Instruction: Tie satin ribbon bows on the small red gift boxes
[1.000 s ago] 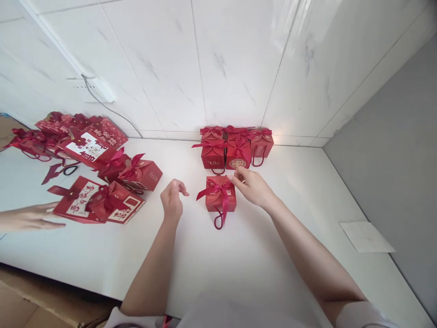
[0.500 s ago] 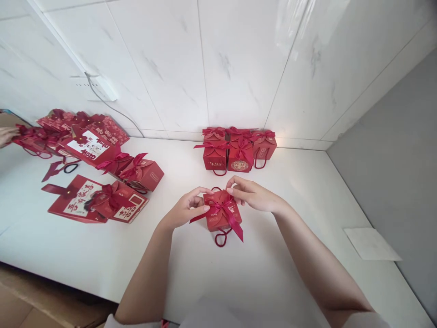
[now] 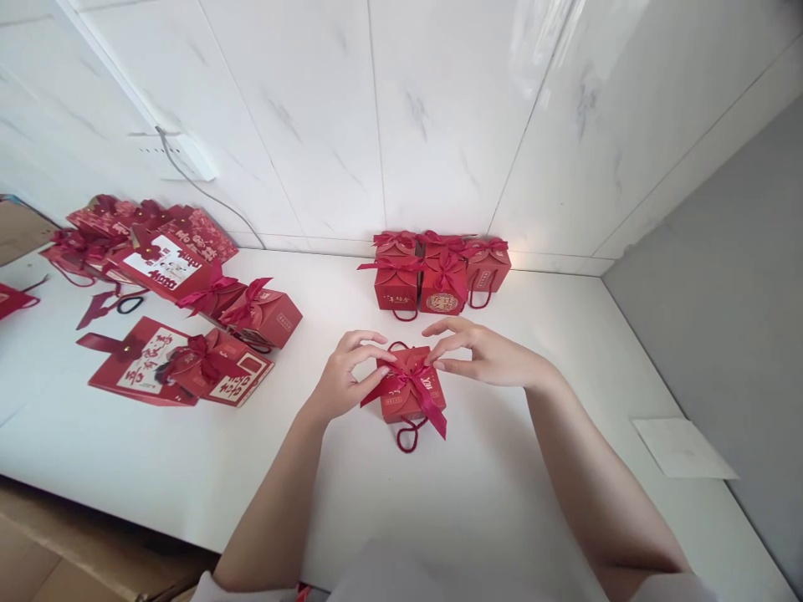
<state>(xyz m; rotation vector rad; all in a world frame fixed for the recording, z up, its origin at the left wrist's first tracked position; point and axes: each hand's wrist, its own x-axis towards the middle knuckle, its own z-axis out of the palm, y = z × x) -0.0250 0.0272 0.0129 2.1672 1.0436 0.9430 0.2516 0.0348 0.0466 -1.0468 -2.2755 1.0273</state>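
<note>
A small red gift box point(image 3: 401, 408) stands on the white table in front of me, topped with a red ribbon point(image 3: 432, 411) tied across its folded lid. Dark red cord handles show at its front and back. My left hand point(image 3: 348, 380) is at the box's left upper edge, thumb and forefinger closed around the left part of the ribbon. On the other side, my right hand point(image 3: 483, 355) hovers by the upper right corner. Its fingers are spread and curved, holding nothing, with the fingertips close to the lid.
Several ribboned red boxes point(image 3: 414, 288) stand grouped against the tiled wall. At left lie more red boxes point(image 3: 269, 322), flat red bags point(image 3: 141, 368) and a black loop point(image 3: 130, 304). A white sheet point(image 3: 683, 447) is at right; a cardboard box point(image 3: 69, 543) sits below the table's edge.
My right hand has let go of the ribbon's right side, spread its fingers and shifted right. My left hand moved slightly right, the ribbon's left tail with it. Another person's hand left the far left.
</note>
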